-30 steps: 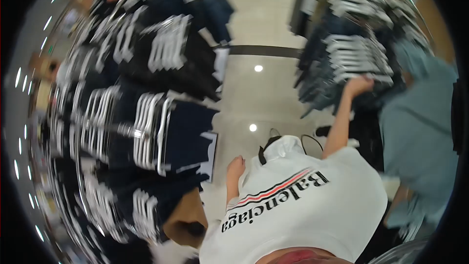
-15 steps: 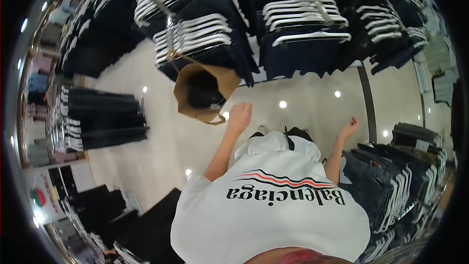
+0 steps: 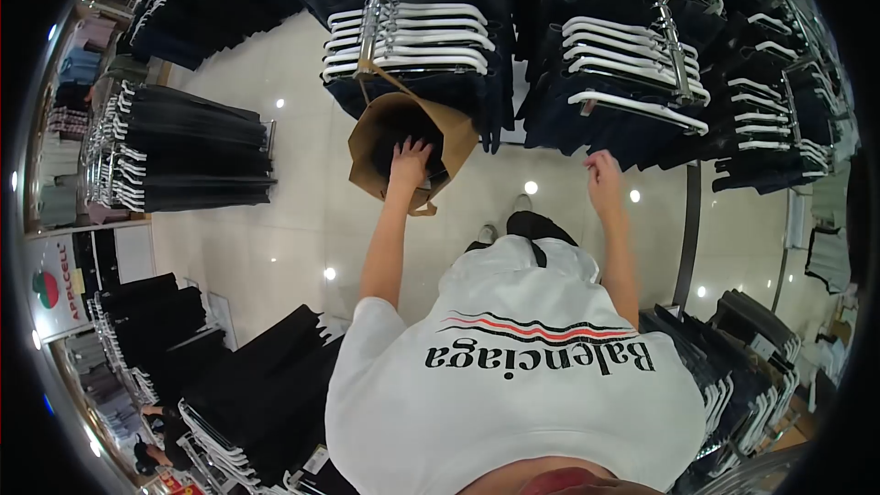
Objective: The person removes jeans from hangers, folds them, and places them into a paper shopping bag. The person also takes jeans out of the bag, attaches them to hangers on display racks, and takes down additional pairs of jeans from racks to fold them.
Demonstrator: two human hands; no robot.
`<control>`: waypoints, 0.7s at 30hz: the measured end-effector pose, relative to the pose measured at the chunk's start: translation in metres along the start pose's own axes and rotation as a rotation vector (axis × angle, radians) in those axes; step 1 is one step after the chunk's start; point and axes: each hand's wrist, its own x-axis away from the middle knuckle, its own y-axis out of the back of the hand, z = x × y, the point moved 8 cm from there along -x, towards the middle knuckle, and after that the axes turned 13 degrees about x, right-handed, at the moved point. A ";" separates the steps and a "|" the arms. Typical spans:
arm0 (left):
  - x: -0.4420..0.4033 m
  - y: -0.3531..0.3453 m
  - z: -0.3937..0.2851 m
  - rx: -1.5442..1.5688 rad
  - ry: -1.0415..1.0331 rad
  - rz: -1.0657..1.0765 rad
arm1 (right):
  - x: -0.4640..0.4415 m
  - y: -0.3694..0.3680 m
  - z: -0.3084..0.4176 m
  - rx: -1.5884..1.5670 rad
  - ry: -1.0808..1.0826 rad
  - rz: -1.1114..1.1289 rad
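Observation:
A brown paper bag [image 3: 368, 148] hangs by its handle from the end of a metal rail, its mouth facing up. Dark folded cloth [image 3: 400, 125] lies inside it, though its kind cannot be made out. My left hand [image 3: 411, 163] reaches into the mouth of the bag, fingers spread over the cloth and not closed on it. Just below a row of dark trousers [image 3: 568, 124] on white hangers, my right hand [image 3: 603, 179] is raised. Its fingers are loosely bent, with nothing visible in them.
Racks of dark trousers [image 3: 197, 151] stand to the left. More hanging garments [image 3: 247, 376] are at the lower left, and a rack of jeans [image 3: 724, 367] is at the lower right. Pale tiled floor [image 3: 302, 247] lies between the racks. A person [image 3: 165, 435] is partly visible at the lower left.
My left hand has moved from beside the bag into its mouth. My right hand has swung forward toward the hanging trousers. The view has shifted, with the front racks now further right.

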 end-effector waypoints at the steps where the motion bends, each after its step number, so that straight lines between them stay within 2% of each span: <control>1: -0.014 -0.015 0.009 -0.051 0.055 0.140 | 0.000 -0.006 0.002 -0.005 0.068 0.031; 2: -0.030 -0.017 0.017 -0.054 0.058 0.141 | 0.002 -0.012 0.002 -0.013 0.132 0.064; 4: -0.039 -0.034 0.035 0.146 0.205 0.532 | 0.008 -0.014 -0.002 -0.047 0.110 0.120; 6: -0.046 -0.030 0.048 0.355 0.233 0.596 | 0.008 -0.016 -0.019 -0.083 0.096 0.171; 10: -0.059 -0.030 0.062 0.168 0.215 0.699 | 0.021 -0.020 -0.055 -0.135 0.067 0.257; 12: -0.066 -0.029 0.077 0.095 0.143 0.705 | 0.012 -0.024 -0.062 -0.136 0.079 0.255; 14: -0.065 -0.001 0.044 -0.136 0.215 0.752 | 0.020 -0.039 -0.102 -0.098 -0.017 0.393; 15: -0.063 -0.026 0.058 -0.274 0.206 0.781 | 0.014 -0.043 -0.116 -0.117 -0.013 0.395; 16: -0.059 -0.038 0.066 -0.286 0.220 0.794 | 0.015 -0.049 -0.131 -0.101 -0.035 0.405; 18: -0.046 -0.046 0.075 -0.335 -0.068 0.743 | 0.021 -0.064 -0.138 -0.102 -0.098 0.446; 20: -0.023 -0.055 0.083 -0.252 -0.030 0.776 | 0.025 -0.060 -0.143 -0.020 0.008 0.445; 21: -0.033 -0.051 0.091 -0.083 0.093 0.733 | 0.030 -0.056 -0.143 -0.018 -0.006 0.446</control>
